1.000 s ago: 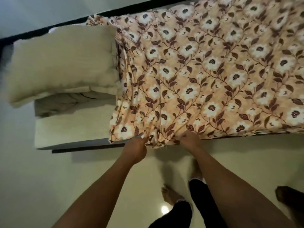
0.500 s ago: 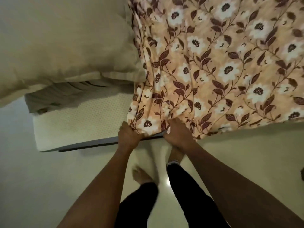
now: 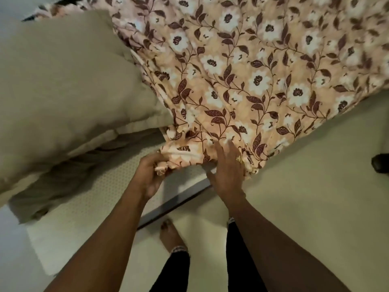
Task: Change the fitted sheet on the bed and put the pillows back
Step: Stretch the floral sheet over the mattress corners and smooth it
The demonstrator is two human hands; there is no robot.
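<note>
A peach fitted sheet [image 3: 252, 70] with white flowers and brown leaves covers most of the mattress and hangs over its near edge. My left hand [image 3: 149, 175] grips a bunched fold of the sheet's hem at the near edge. My right hand [image 3: 228, 165] lies beside it with fingers spread straight against the hanging cloth. A large beige pillow [image 3: 63, 85] lies on the left end of the bed, with a second pillow [image 3: 52, 186] partly hidden under it. Bare white mattress [image 3: 101, 194] shows below the pillows.
The dark bed frame edge [image 3: 174, 205] runs under the mattress. Pale floor [image 3: 315, 186] lies to the right and below. My bare feet and dark trouser legs [image 3: 174, 260] stand close to the bed. A dark object [image 3: 381, 163] sits at the right edge.
My right hand has let go of the hem and spread its fingers. My left hand has bunched more cloth. The view has tilted and the sheet edge has shifted toward the pillows.
</note>
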